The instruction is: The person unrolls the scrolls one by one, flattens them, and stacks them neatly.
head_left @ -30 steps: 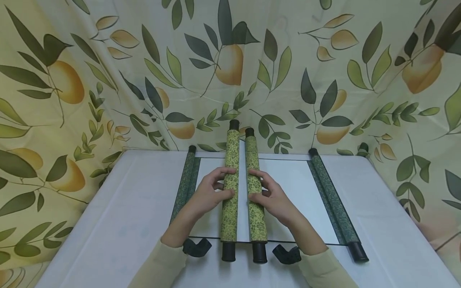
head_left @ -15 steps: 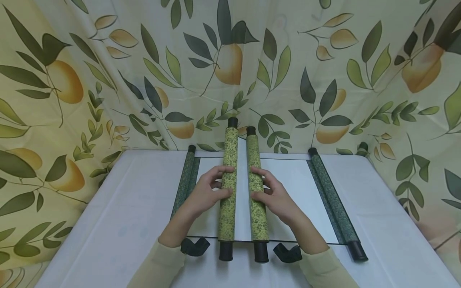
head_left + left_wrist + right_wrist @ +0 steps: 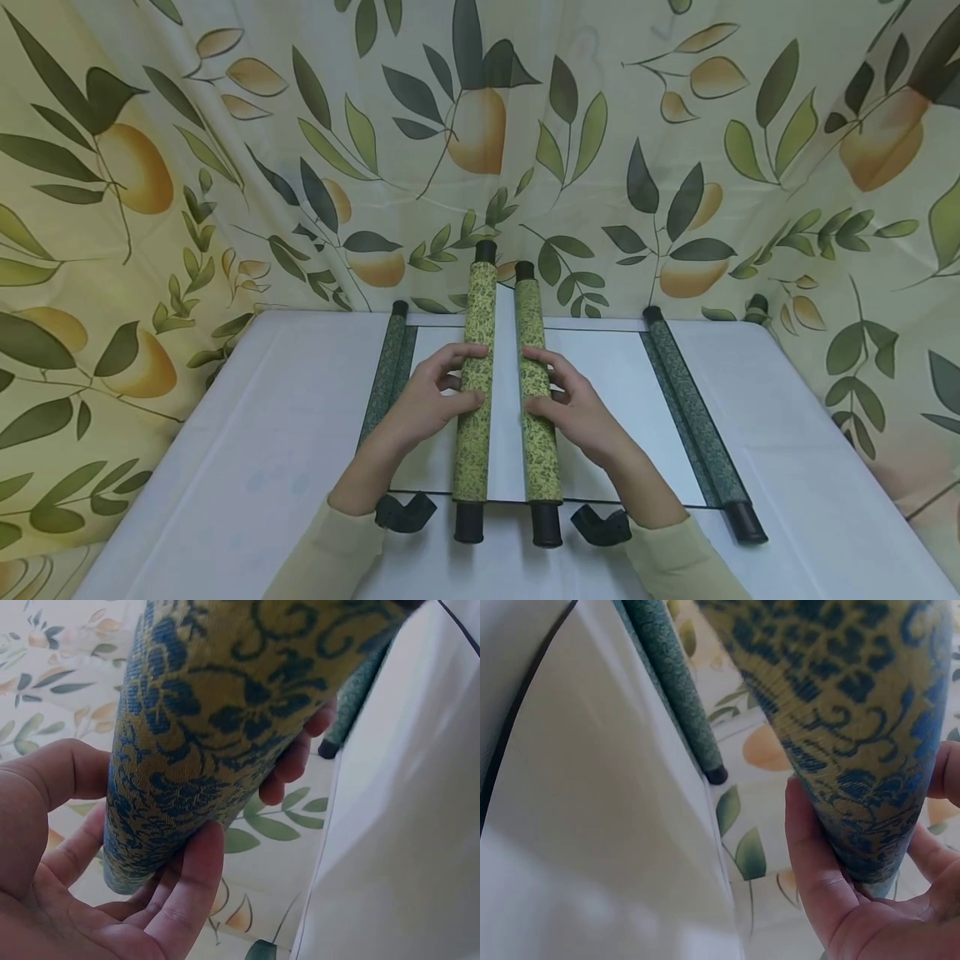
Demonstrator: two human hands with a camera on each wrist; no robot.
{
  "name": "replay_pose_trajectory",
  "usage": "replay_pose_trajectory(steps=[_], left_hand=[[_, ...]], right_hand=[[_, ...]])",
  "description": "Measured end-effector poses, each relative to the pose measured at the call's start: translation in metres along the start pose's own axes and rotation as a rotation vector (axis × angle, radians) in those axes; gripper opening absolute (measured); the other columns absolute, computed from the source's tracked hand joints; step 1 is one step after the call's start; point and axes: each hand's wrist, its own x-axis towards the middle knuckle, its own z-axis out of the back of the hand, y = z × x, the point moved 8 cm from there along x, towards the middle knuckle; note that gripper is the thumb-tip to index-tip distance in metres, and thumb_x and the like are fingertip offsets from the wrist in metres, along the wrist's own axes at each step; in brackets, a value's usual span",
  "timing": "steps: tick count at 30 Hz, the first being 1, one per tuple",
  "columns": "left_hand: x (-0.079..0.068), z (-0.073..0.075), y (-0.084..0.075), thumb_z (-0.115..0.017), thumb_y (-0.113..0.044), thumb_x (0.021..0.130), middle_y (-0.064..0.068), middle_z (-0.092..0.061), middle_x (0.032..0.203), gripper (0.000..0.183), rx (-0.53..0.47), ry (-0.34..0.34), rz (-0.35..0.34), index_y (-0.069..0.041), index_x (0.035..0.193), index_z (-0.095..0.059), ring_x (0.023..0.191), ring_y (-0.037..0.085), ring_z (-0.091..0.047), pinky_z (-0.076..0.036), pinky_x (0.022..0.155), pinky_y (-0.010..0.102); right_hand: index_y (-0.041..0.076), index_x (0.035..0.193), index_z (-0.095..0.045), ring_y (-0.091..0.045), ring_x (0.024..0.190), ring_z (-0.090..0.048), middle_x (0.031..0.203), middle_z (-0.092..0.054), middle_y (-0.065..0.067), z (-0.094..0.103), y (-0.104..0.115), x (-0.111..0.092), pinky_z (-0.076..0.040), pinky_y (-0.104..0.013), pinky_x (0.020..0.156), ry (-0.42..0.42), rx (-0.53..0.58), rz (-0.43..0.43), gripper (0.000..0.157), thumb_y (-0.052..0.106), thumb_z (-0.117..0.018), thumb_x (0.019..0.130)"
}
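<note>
A yellow scroll with dark patterned brocade and black end knobs is held over the table, its two rolled sides nearly parallel with a strip of white paper between them. My left hand (image 3: pixel 431 396) grips its left roll (image 3: pixel 472 454) at mid-length, thumb on the near face. Round the right roll (image 3: pixel 542 458) curl the thumb and fingers of my right hand (image 3: pixel 573 404). In the left wrist view the left roll (image 3: pixel 187 735) shows blue floral patterning. The right wrist view has the right roll (image 3: pixel 847 742) between thumb and fingers. Some fingers are hidden behind the rolls.
Beneath lies a larger scroll, spread open, with white paper (image 3: pixel 607 400) and dark green rollers; its right roller (image 3: pixel 701 417) is fully visible. Two black curved pieces (image 3: pixel 405 512) sit near the wrists. A white-covered table (image 3: pixel 247 417) meets a fruit-patterned curtain (image 3: pixel 300 125) behind.
The two yellow rolls have moved slightly apart, so the white strip between them is wider. Both hands keep their hold; the green-rollered scroll has stayed put.
</note>
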Motion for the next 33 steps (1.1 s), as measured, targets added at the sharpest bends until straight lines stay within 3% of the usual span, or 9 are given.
replay_pose_trajectory(steps=[21, 33], left_hand=[[0.000, 0.004, -0.004, -0.069, -0.009, 0.087, 0.000, -0.055, 0.140, 0.051, 0.028, -0.003, -0.041, -0.020, 0.136, -0.058, 0.109, 0.025, -0.055, -0.047, 0.090, 0.040], [0.000, 0.007, -0.003, -0.070, -0.008, 0.087, -0.003, -0.054, 0.140, 0.050, 0.014, -0.006, -0.027, -0.021, 0.135, -0.059, 0.119, 0.028, -0.052, -0.045, 0.093, 0.042]], right_hand=[[0.028, 0.152, -0.037, -0.038, 0.113, -0.061, 0.143, -0.042, -0.023, 0.008, 0.001, -0.001, -0.058, -0.045, 0.080, -0.011, 0.000, -0.006, 0.069, 0.006, -0.062, 0.093], [0.028, 0.151, -0.039, -0.040, 0.117, -0.059, 0.148, -0.038, -0.021, 0.012, 0.000, -0.001, -0.057, -0.044, 0.082, -0.020, -0.008, -0.007, 0.066, 0.007, -0.063, 0.093]])
